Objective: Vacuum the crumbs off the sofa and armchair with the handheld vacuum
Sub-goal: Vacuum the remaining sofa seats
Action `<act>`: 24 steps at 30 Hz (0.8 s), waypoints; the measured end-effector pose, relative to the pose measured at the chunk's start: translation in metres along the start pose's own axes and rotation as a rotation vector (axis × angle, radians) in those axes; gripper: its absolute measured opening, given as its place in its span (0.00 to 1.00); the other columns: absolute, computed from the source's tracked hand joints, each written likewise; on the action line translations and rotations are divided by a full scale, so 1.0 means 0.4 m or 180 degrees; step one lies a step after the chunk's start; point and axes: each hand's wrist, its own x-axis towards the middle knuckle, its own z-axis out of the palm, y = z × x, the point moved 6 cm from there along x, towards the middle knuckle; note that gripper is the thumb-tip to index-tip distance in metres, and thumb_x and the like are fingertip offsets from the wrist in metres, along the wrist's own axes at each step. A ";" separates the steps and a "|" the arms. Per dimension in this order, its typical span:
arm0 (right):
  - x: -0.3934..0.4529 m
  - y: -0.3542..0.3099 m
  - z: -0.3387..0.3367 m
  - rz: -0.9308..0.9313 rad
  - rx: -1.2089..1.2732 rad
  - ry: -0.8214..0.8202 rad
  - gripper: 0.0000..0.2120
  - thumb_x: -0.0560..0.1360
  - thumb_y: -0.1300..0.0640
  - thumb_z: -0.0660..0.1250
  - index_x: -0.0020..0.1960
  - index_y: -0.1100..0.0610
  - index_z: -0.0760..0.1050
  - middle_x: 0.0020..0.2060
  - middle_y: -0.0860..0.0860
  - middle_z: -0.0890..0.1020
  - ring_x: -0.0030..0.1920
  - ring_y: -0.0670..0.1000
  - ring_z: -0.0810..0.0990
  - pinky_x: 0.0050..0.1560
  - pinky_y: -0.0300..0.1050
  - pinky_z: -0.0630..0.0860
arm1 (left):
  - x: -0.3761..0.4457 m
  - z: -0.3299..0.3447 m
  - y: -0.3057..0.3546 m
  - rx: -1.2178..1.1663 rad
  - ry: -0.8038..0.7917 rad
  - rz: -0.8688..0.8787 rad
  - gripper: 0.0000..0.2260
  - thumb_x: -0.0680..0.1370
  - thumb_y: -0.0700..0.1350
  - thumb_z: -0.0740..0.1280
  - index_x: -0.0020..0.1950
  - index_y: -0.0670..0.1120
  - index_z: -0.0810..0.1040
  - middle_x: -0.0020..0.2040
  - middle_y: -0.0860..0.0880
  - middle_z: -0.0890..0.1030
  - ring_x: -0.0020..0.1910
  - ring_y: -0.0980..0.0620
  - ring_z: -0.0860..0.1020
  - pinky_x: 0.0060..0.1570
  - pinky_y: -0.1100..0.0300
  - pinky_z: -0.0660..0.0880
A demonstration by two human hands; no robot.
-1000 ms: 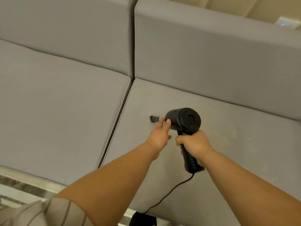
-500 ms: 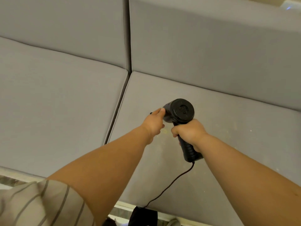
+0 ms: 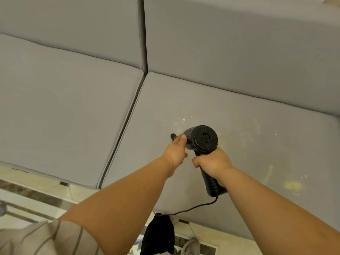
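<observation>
Handheld vacuum (image 3: 201, 139) held over the right seat cushion (image 3: 239, 144) of the grey sofa (image 3: 64, 111), seen from the head camera. The right hand (image 3: 211, 163) grips the handle, its fingers (image 3: 196, 162) curled fully round the grip; the round rear cap of the body faces the camera, directly above those fingers. The left hand (image 3: 175, 152) steadies the front of the body, thumb laid along the barrel and the remaining fingers curled under it, clamped lightly on the housing. The long axis of the vacuum body runs from the rear cap, near the right hand, away to the left and slightly beyond the left fingers, ending in the narrow nozzle (image 3: 173, 136), whose tip shows just past the left thumb and appears to touch or nearly touch the fabric; contact cannot be confirmed. The cord (image 3: 193, 208) leaves the base of the handle and trails back toward the person.

Crumbs (image 3: 291, 185) lie as pale yellow specks on the same cushion, mostly to the right of both hands, behind the nozzle's heading; a smaller scatter sits just beyond the vacuum body. The nozzle thus points away from the densest patch. Judged from this layout, the coming move calls for swinging the nozzle rightward, led by the right hand, the nearer one.
</observation>
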 end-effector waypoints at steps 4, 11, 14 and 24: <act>-0.040 0.075 0.000 0.0000 0.0050 -0.0044 0.10 0.64 0.63 0.72 0.45 0.57 0.76 0.40 0.59 0.81 0.45 0.63 0.83 0.47 0.54 0.81 | -0.047 0.043 -0.051 0.0044 0.0017 0.0055 0.20 0.83 0.55 0.49 0.75 0.54 0.62 0.66 0.50 0.71 0.54 0.51 0.74 0.56 0.56 0.69; -0.097 0.176 0.001 -0.0070 0.0060 -0.0089 0.10 0.63 0.63 0.72 0.44 0.58 0.77 0.39 0.58 0.80 0.46 0.63 0.83 0.48 0.56 0.81 | -0.103 0.100 -0.143 0.0052 0.0064 0.0052 0.21 0.83 0.56 0.49 0.76 0.55 0.59 0.68 0.50 0.70 0.54 0.51 0.75 0.58 0.55 0.70; -0.116 0.207 -0.001 -0.0106 0.0037 -0.0120 0.12 0.63 0.62 0.72 0.46 0.58 0.77 0.40 0.58 0.80 0.45 0.62 0.82 0.49 0.56 0.81 | -0.125 0.119 -0.172 0.0061 0.0082 0.0076 0.22 0.83 0.56 0.49 0.76 0.54 0.59 0.70 0.50 0.69 0.54 0.51 0.75 0.57 0.55 0.71; -0.180 0.311 -0.013 -0.0059 -0.0003 -0.0188 0.14 0.60 0.60 0.72 0.45 0.58 0.77 0.40 0.59 0.81 0.46 0.64 0.83 0.50 0.59 0.82 | -0.184 0.186 -0.251 0.0030 0.0027 0.0033 0.22 0.83 0.57 0.49 0.76 0.53 0.60 0.70 0.51 0.69 0.57 0.50 0.76 0.54 0.58 0.70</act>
